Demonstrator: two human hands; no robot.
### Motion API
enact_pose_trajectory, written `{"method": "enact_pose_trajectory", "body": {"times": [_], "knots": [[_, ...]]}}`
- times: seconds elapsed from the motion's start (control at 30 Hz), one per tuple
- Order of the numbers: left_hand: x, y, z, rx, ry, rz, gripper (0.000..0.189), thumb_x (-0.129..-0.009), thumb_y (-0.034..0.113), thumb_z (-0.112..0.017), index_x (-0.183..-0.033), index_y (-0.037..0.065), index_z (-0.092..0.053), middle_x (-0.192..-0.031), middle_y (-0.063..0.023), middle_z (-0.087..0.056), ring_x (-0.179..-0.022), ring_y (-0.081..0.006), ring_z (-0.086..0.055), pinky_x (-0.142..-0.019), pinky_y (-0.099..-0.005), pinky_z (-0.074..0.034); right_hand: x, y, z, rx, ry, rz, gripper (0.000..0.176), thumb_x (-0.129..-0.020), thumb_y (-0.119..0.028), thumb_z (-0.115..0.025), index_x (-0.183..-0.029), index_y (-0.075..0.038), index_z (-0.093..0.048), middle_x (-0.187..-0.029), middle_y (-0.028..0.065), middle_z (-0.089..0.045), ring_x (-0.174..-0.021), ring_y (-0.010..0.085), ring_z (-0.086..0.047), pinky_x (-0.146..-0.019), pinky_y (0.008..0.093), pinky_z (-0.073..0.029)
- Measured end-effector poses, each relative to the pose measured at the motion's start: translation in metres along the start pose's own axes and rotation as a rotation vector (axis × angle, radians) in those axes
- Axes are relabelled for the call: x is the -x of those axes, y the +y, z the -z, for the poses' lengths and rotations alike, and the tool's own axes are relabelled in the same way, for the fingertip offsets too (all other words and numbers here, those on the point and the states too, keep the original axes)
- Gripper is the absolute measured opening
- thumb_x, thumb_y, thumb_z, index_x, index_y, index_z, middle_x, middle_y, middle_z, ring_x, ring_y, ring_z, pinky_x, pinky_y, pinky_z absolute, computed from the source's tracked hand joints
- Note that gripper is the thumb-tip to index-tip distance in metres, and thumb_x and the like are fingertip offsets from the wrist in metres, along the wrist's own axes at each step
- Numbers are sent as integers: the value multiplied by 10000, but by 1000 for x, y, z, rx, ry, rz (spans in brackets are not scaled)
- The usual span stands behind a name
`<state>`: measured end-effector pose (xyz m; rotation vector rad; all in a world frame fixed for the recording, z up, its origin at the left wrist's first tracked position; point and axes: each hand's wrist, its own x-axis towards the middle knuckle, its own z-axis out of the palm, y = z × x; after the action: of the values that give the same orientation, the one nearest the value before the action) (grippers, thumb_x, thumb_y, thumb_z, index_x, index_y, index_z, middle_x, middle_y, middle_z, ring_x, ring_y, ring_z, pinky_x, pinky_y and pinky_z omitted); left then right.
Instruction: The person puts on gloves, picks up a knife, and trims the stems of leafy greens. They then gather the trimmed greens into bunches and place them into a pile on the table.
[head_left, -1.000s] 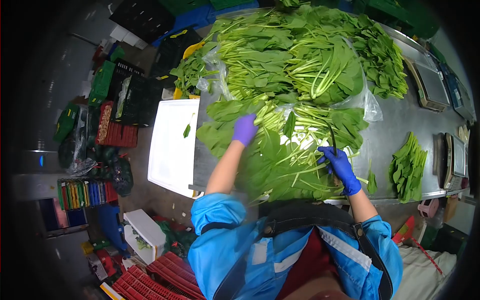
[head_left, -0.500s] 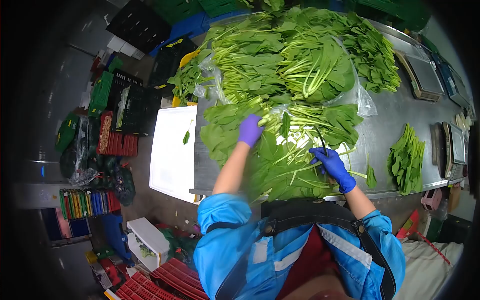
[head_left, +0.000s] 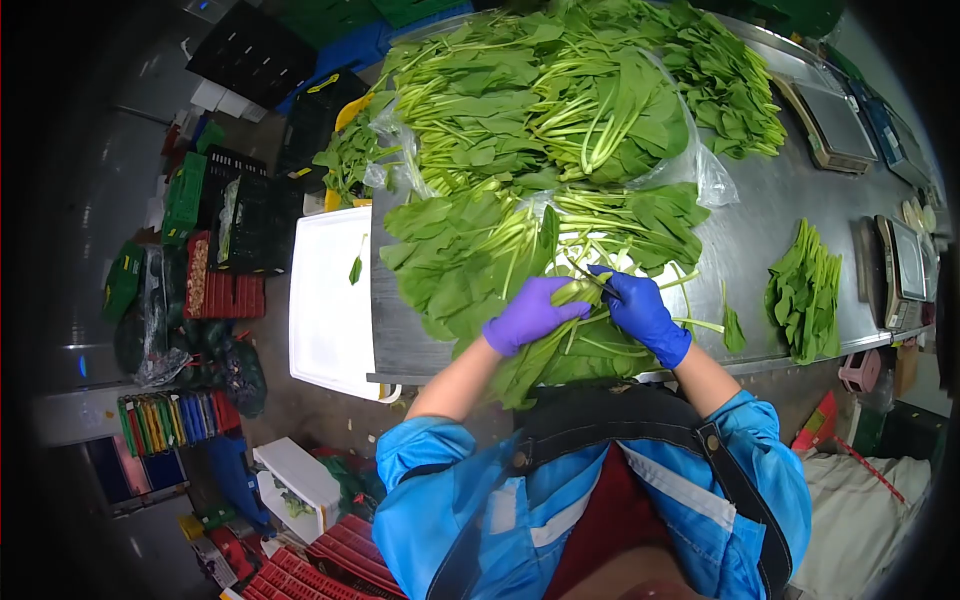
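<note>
My left hand (head_left: pixel 532 314), in a purple glove, is closed around the stems of a bunch of leafy greens (head_left: pixel 522 374), whose leaves hang toward my body. In its blue glove, my right hand (head_left: pixel 646 316) grips a knife (head_left: pixel 594 279) with a thin dark blade. The blade is right at the stem ends beside my left fingers. Beyond both hands lie loose leafy greens (head_left: pixel 440 255) on the left and another bundle (head_left: pixel 655 222) on the right. Pale cut stem pieces (head_left: pixel 590 245) lie between them.
A large heap of greens (head_left: pixel 480 110) on plastic film covers the back of the metal table (head_left: pixel 745 265). One separate bundle (head_left: pixel 805 290) lies at the right, near weighing scales (head_left: pixel 900 265). A white foam box (head_left: pixel 328 300) stands off the table's left edge.
My left hand has come back toward my body and right, now with greens in it. My right hand has moved slightly up and left, bringing the knife to the stems.
</note>
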<state>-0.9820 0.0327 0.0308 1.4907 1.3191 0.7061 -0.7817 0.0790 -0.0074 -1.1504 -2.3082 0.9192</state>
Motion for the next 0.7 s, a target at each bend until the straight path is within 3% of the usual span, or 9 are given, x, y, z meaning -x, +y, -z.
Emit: {"method": "enact_pose_trajectory", "body": {"times": [0.13, 0.2, 0.27, 0.3, 0.4, 0.47, 0.5, 0.53, 0.7], "knots": [[10, -2, 16, 30, 122, 56, 223, -817, 195, -669, -973, 36, -669, -872, -65, -684, -775, -113, -603, -753, -269, -466, 12, 42, -6, 66, -216, -124, 364, -797, -81, -554, -1159, -113, -580, -747, 183, -622, -703, 366, -603, -636, 423, -487], [9, 0, 22, 79, 129, 36, 223, -816, 188, -668, -972, 28, -668, -876, -66, -685, -760, -97, -587, -732, -268, -465, 16, 51, -11, -16, -81, -55, 345, -819, -124, -605, -1163, -93, -590, -680, 148, -626, -638, 277, -623, -607, 355, -483], [11, 6, 19, 94, 28, 123, 221, -816, 199, -670, -947, 22, -667, -834, -55, -682, -713, -87, -569, -678, -272, -467, 11, 0, 16, -671, -125, -290, 299, -810, -176, -674, -1081, -57, -636, -626, 58, -590, -594, 127, -565, -562, 275, -442], [9, 4, 13, 92, 27, 127, 221, -816, 199, -670, -947, 22, -667, -834, -55, -682, -713, -87, -569, -678, -272, -467, 5, -13, 19, -703, -116, -249, 292, -788, -208, -717, -1017, -36, -661, -618, -8, -542, -592, 44, -478, -548, 225, -397], [4, -4, 7, 120, -65, 271, 217, -796, 226, -682, -905, 39, -665, -775, -70, -667, -623, -134, -563, -619, -287, -463, -3, -7, -3, -558, -125, -187, 296, -793, -206, -710, -1010, -13, -653, -615, 3, -562, -572, 40, -486, -543, 227, -402], [2, -8, 18, -310, 10, -6, 263, -733, 257, -710, -924, 81, -668, -778, -139, -650, -682, -285, -623, -628, -371, -475, -1, -6, 1, -571, -126, -144, 255, -806, -209, -686, -946, 3, -658, -625, 22, -592, -548, 42, -510, -507, 215, -409], [-2, -27, 22, -376, 67, 27, 285, -708, 271, -704, -927, 93, -666, -814, -159, -642, -727, -355, -600, -637, -400, -474, 2, -5, 8, -646, -213, -328, 237, -816, -211, -669, -914, 4, -657, -630, 37, -604, -535, 53, -522, -480, 214, -411], [-4, -15, 34, -495, 123, 63, 274, -723, 270, -699, -917, 80, -661, -783, -147, -642, -683, -317, -611, -640, -385, -476, 4, -3, 15, -716, -300, -515, 226, -826, -214, -651, -882, 6, -656, -636, 52, -616, -521, 63, -534, -452, 213, -412], [-15, -34, 55, -95, 41, 121, 331, -726, 287, -724, -934, 42, -647, -760, -125, -636, -673, -239, -601, -668, -340, -477, 9, 20, 9, -760, -192, -623, 227, -829, -205, -642, -963, -22, -642, -694, 57, -635, -468, 66, -504, -410, 222, -395]]}}
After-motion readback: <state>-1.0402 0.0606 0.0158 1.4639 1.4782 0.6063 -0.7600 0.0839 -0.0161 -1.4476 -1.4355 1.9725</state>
